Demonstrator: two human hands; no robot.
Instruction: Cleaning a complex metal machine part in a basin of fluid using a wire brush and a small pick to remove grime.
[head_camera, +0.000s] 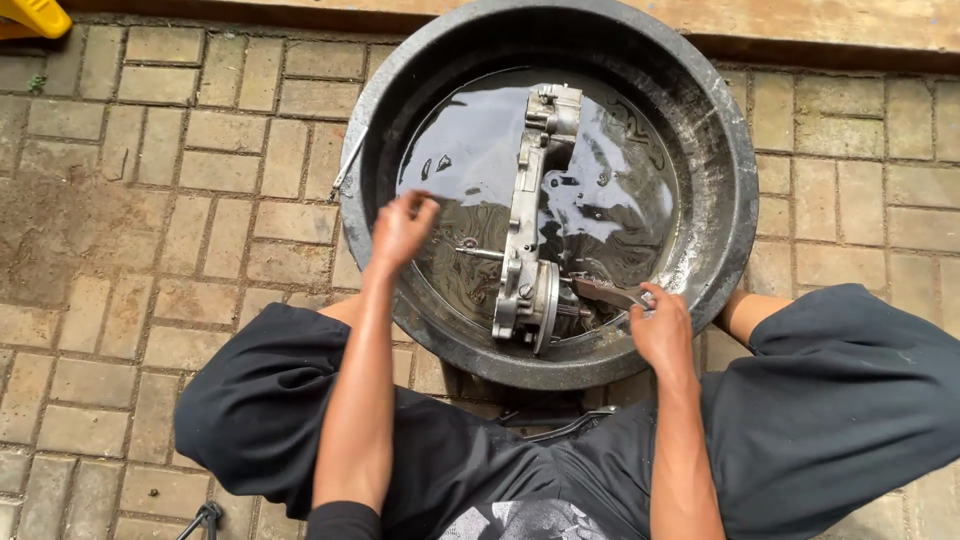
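one black basin (720, 150) holds dark liquid (480, 150) and a metal engine casing (530, 230); right hand (662, 335) fingers pinch a tool (605, 292), left hand (402, 228) curled

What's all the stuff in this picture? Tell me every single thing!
basin: one, black, round, on the paving in front of the person
liquid: dark and shiny, pooled in the basin
engine casing: one, grey metal, long, standing in the liquid
tool: one, metal, by the casing's lower end, held in the right hand
rod: one, thin, grey, leaning on the basin's left rim
paving: brown bricks, all around
yellow thing: one, top left corner, mostly cut off
trousers: dark, on the person's bent legs
left hand: over the basin's left side, fingers curled; whether it holds anything is unclear
right hand: at the basin's near rim, gripping the tool
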